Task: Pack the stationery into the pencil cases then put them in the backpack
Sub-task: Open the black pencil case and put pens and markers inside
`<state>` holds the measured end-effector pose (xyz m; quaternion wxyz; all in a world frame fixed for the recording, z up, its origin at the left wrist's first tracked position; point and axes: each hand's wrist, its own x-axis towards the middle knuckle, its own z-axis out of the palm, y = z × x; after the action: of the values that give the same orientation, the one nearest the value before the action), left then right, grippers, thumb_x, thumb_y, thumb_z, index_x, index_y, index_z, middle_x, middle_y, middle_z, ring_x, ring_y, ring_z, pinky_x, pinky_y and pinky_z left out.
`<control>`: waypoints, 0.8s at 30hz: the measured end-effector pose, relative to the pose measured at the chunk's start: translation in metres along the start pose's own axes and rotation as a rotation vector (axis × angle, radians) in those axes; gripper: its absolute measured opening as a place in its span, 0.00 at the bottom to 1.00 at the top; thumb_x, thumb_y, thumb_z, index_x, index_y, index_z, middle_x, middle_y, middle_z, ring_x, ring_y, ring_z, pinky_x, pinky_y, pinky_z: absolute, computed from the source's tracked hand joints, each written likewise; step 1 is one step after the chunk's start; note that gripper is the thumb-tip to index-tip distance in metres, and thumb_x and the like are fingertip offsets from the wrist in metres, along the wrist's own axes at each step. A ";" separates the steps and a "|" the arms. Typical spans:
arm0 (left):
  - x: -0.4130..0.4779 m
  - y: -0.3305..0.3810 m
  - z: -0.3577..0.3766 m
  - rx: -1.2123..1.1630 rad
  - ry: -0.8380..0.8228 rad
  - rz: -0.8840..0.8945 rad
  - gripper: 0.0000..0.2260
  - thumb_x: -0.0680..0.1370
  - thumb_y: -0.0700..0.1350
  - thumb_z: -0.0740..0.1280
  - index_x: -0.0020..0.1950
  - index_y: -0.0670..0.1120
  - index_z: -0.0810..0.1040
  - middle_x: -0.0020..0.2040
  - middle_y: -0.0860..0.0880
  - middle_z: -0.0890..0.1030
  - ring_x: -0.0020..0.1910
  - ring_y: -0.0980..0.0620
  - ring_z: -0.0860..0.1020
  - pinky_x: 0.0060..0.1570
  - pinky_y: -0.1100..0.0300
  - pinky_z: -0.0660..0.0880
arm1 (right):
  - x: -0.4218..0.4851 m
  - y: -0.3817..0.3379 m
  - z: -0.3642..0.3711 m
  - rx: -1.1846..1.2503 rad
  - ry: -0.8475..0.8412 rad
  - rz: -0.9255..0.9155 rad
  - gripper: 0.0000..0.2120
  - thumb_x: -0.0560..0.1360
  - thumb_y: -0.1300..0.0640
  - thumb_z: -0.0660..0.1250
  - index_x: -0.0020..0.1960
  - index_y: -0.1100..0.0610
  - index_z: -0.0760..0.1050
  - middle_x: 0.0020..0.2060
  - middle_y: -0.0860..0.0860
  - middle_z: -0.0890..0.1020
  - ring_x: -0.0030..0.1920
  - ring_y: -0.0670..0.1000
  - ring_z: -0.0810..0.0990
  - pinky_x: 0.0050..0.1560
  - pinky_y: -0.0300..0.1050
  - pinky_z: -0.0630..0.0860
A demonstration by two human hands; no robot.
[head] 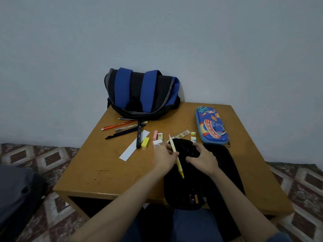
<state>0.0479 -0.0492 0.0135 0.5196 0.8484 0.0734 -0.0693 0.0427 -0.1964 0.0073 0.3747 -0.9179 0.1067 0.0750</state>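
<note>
At the left of the wooden table, a loose cluster of pens lies just in front of the blue and black backpack, which stands closed at the far edge against the wall. To the right of the pens lie a white paper strip, a black marker and a yellow eraser, then several small erasers further along. At the near centre, the left hand pinches a pale yellow pen between thumb and fingers, its tip pointing away and its cap end over the open black pencil case. The right hand rests curled on the far end of that case, pressing the flap down; a few items already sit in its near pocket. At the far right, the blue cartoon pencil case lies zipped shut. The step in hand appears to be seating the pen in the black case. It would go best if the right hand keeps the soft case flat and open, while the pen is turned lengthwise with the case and slid in alongside the contents, not across them, so the zip can later close cleanly.
</note>
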 end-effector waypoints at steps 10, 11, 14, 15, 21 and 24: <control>-0.020 0.006 0.012 0.255 -0.146 -0.052 0.11 0.78 0.45 0.66 0.46 0.38 0.82 0.43 0.39 0.84 0.40 0.44 0.83 0.43 0.54 0.81 | -0.001 0.002 -0.002 0.037 -0.014 -0.010 0.30 0.72 0.50 0.68 0.71 0.50 0.63 0.67 0.50 0.72 0.68 0.52 0.70 0.65 0.47 0.66; -0.020 0.006 0.012 0.255 -0.164 -0.072 0.12 0.78 0.45 0.65 0.44 0.38 0.81 0.43 0.40 0.84 0.38 0.45 0.83 0.42 0.54 0.81 | 0.000 0.002 -0.003 0.053 -0.014 -0.007 0.29 0.73 0.50 0.67 0.71 0.49 0.63 0.68 0.50 0.72 0.68 0.52 0.69 0.65 0.46 0.65; -0.020 0.004 0.012 0.199 -0.224 -0.139 0.15 0.80 0.45 0.62 0.35 0.42 0.76 0.37 0.43 0.82 0.26 0.52 0.78 0.44 0.54 0.81 | 0.004 0.005 -0.006 0.108 -0.043 0.005 0.26 0.75 0.53 0.65 0.72 0.48 0.64 0.70 0.50 0.70 0.70 0.52 0.67 0.67 0.46 0.63; -0.019 0.003 0.013 0.173 -0.234 -0.153 0.15 0.80 0.45 0.62 0.34 0.43 0.75 0.35 0.45 0.81 0.24 0.53 0.77 0.45 0.53 0.81 | 0.004 0.006 -0.007 0.106 -0.056 0.000 0.26 0.75 0.54 0.65 0.72 0.48 0.64 0.70 0.50 0.69 0.70 0.52 0.67 0.66 0.46 0.63; -0.023 0.006 0.011 0.233 -0.286 -0.103 0.13 0.78 0.49 0.65 0.35 0.45 0.76 0.31 0.48 0.78 0.25 0.54 0.76 0.39 0.60 0.79 | 0.002 0.009 -0.007 0.058 -0.061 -0.033 0.30 0.73 0.52 0.70 0.72 0.50 0.63 0.70 0.52 0.69 0.71 0.51 0.66 0.68 0.47 0.63; -0.029 0.007 0.014 0.364 -0.280 -0.015 0.12 0.76 0.45 0.69 0.33 0.46 0.75 0.29 0.50 0.75 0.27 0.54 0.75 0.32 0.64 0.74 | 0.000 0.008 -0.007 0.062 -0.060 -0.053 0.32 0.72 0.50 0.71 0.73 0.51 0.62 0.70 0.52 0.70 0.71 0.52 0.67 0.67 0.47 0.64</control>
<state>0.0202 -0.0659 0.0192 0.3626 0.9097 -0.0067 -0.2022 0.0409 -0.2071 0.0072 0.4081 -0.9056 0.0731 0.0893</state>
